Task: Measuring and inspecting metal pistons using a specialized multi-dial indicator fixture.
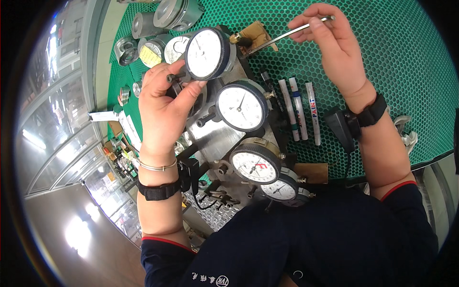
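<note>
My left hand is closed around the mount of the farthest dial gauge, thumb and fingers just below its white face. A dark screw sticks out beside those fingers. In my right hand a long silver hex key is pinched near its bent end. The key's other end reaches down to the far edge of the metal fixture, close to the gauge; whether it sits in a screw I cannot tell. A second dial gauge and a third stand nearer me on this fixture.
Several metal pistons stand at the far left, one bearing a yellow note. Right of the fixture lie several paint markers on the green mat. A wooden block is at the near side, and a brown piece at the far side.
</note>
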`<state>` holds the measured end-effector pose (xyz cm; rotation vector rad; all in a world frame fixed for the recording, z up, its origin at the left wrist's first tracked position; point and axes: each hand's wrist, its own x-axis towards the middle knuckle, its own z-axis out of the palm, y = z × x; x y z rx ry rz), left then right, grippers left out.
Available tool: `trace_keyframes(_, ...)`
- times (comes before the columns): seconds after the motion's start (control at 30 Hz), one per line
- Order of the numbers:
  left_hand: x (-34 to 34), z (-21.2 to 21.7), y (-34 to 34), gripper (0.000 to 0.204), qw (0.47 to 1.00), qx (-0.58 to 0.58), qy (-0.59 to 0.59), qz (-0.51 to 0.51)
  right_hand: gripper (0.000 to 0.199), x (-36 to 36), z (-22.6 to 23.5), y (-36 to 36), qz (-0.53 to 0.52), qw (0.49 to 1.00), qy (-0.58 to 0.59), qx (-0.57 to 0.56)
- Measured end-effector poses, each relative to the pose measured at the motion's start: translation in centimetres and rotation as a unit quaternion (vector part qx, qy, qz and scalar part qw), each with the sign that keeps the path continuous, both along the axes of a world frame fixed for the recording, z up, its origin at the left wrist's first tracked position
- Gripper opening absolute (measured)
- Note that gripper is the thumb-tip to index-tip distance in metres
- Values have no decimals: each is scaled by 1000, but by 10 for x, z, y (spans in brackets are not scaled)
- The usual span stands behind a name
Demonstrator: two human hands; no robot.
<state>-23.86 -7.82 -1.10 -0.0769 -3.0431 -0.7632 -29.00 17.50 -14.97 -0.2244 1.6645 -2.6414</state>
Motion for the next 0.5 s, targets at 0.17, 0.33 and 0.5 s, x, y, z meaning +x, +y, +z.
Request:
trace_keyframes(0.17,1,0,0,42,1000,8,3,4,34,-17,14,21,59,989,-98,90)
trace_keyframes(0.33,1,-2,0,42,1000,23,4,6,43,-24,19,23,90,959,-268,26)
trace_keyframes(0.5,2,0,-1,43,1000,27,-6,7,41,-26,29,19,83,947,-303,63)
